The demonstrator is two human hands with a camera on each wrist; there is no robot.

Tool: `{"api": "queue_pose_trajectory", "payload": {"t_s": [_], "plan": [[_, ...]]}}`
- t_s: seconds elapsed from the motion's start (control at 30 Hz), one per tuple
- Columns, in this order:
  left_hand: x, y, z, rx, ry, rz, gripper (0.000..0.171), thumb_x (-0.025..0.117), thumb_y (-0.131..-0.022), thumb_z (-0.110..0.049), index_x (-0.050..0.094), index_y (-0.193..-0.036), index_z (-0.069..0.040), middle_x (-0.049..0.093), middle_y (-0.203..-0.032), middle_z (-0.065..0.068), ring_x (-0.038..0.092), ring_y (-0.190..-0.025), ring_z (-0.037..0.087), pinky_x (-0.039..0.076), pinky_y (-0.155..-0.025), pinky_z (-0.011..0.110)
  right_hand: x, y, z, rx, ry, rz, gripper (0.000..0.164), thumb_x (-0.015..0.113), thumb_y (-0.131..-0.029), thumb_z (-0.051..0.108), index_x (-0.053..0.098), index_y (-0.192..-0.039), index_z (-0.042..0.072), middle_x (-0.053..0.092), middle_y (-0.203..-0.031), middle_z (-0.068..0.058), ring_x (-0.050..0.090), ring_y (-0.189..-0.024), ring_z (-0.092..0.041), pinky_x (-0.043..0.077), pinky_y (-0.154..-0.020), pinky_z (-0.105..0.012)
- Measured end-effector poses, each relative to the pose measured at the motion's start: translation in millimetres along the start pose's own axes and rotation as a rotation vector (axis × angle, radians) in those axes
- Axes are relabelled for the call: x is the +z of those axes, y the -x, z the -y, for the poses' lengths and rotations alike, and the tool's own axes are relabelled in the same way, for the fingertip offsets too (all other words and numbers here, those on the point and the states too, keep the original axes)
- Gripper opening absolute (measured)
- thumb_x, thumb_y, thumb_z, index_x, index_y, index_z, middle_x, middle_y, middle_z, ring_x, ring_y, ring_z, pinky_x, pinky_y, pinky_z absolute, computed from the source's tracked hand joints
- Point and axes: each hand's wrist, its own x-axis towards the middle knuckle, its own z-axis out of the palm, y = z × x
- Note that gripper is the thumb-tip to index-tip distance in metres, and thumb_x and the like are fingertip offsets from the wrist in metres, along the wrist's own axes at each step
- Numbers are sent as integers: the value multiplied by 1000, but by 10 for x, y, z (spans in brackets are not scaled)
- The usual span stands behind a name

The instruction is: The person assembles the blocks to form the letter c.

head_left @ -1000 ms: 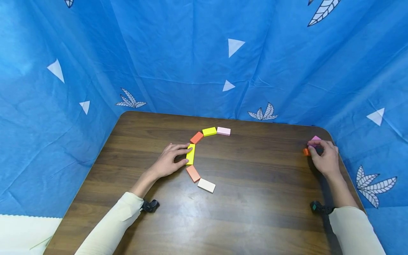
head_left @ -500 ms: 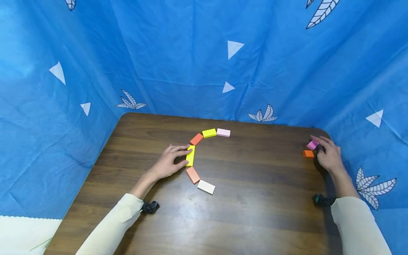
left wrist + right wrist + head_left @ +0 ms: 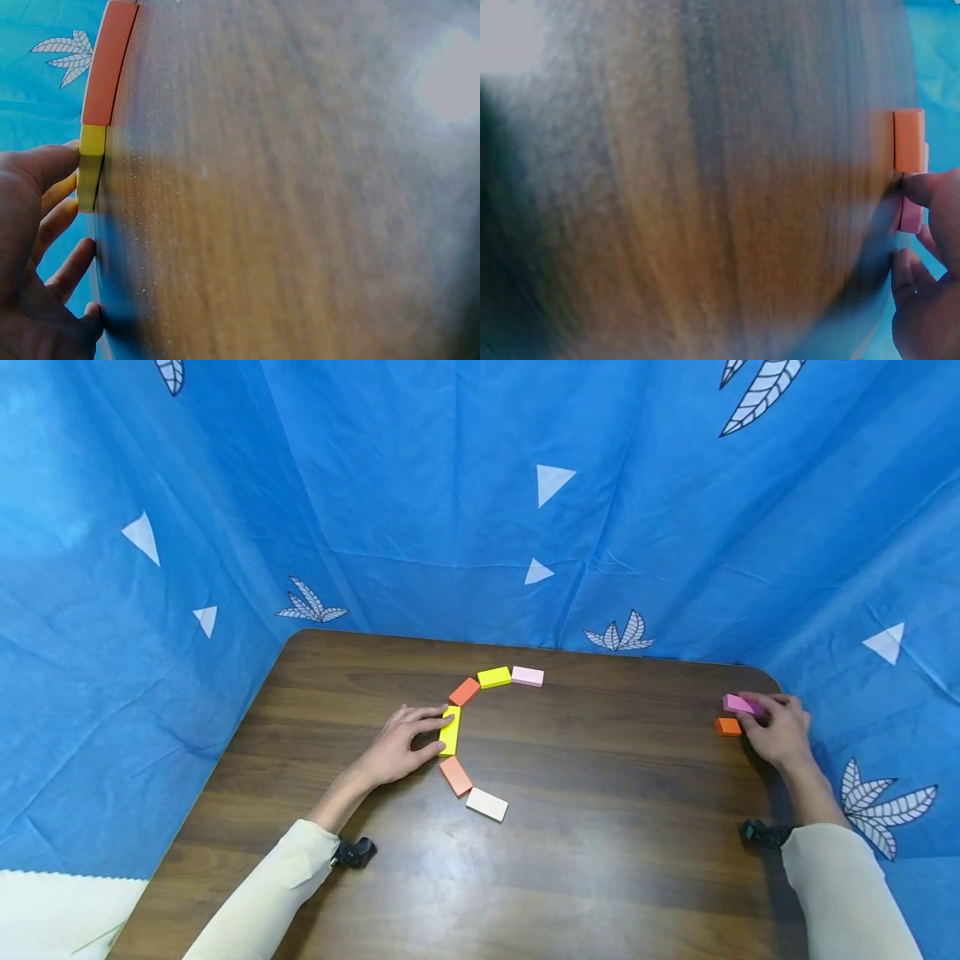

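On the brown table, my left hand (image 3: pixel 400 746) rests its thumb and fingertips on a yellow block (image 3: pixel 450 732); the fingers look relaxed, not wrapped round it. In the left wrist view, the same yellow block (image 3: pixel 91 169) shows just beyond the thumb. At the far right, my right hand (image 3: pixel 778 729) pinches a pink block (image 3: pixel 741 704) between thumb and fingers. An orange block (image 3: pixel 727 727) lies just in front of the pink one. The right wrist view shows the thumb against the pink block (image 3: pixel 911 214), beside the orange block (image 3: pixel 910 141).
A curved row runs around the held yellow block: a red-orange block (image 3: pixel 465 692), another yellow block (image 3: pixel 494 677) and a pale pink block (image 3: pixel 527 677) behind, a salmon block (image 3: pixel 455 776) and a cream block (image 3: pixel 487 805) in front. A blue curtain (image 3: pixel 420 510) surrounds the table.
My right hand drew back from the orange and pink blocks, then took hold of the pink one, which has turned to lie more sideways. My left hand stays on the yellow block.
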Motion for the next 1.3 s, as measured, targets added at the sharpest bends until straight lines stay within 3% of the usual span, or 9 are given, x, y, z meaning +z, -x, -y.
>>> {"api": "queue_pose_trajectory", "payload": {"t_s": [0.23,0.53,0.93,1.3], "plan": [[10,-8,15,4,6,-3,49,73,-104,-29,65,-152,-18,54,-166,1,45,-156,35,13,-138,64,12,24,-30,-40,23,-52,47,54,-113,22,54,-150,-6,45,-146,-41,33,-123,-57,30,-87,-60],[32,-1,19,2,-2,-1,49,72,-105,-29,64,-152,-19,53,-167,2,45,-156,35,12,-138,64,20,43,-29,-7,12,-48,48,52,-114,23,52,-151,-6,42,-148,-42,30,-127,-58,33,-89,-64],[40,2,27,1,-10,-2,49,73,-104,-28,64,-152,-19,53,-166,1,45,-156,35,13,-138,64,36,106,30,-29,4,-66,48,52,-113,22,50,-150,-8,38,-149,-43,31,-129,-59,35,-94,-69],[33,0,22,-4,-12,0,50,72,-105,-30,63,-153,-20,52,-167,0,44,-157,34,12,-138,63,23,203,77,-148,50,-73,46,54,-113,24,50,-148,-5,38,-146,-41,29,-127,-57,34,-89,-65]]}}
